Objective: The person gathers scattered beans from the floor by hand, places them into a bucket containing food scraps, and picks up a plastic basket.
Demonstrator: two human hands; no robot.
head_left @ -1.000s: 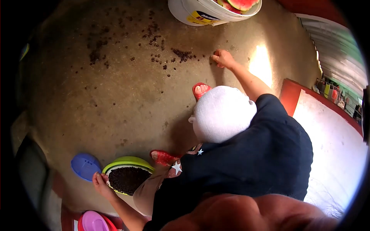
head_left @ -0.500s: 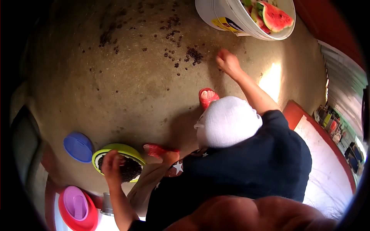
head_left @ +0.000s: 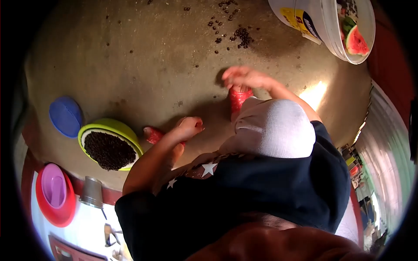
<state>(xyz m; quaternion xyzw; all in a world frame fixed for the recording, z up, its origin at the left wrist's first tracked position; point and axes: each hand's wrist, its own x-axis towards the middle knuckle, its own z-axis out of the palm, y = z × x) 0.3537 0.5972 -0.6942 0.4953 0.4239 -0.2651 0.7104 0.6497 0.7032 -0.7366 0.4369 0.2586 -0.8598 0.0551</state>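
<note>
My left hand (head_left: 190, 127) is closed with its fingers curled, low over the floor by one red sandal (head_left: 153, 135); I cannot tell what, if anything, is inside it. My right hand (head_left: 244, 77) is slightly blurred, fingers apart, above the other red sandal (head_left: 240, 99). Beyond it, a small heap of dark beans (head_left: 243, 38) lies on the floor with loose ones scattered around. Left of my left forearm stands a lime-green basin (head_left: 114, 125) holding a pale-rimmed container heaped with dark beans (head_left: 109, 150).
A blue lid-like dish (head_left: 65, 116) lies beside the basin. At the upper right stands a white bucket (head_left: 320, 21) with watermelon pieces (head_left: 357, 42). Lower left are a red tub (head_left: 61, 213), a pink basin (head_left: 53, 185) and a metal pot (head_left: 91, 191). My bent knee (head_left: 278, 128) rises between my arms.
My left hand has left the basin of beans and moved towards the middle, between my feet. My right hand has come back from near the bean heap to above the sandal. The view has shifted.
</note>
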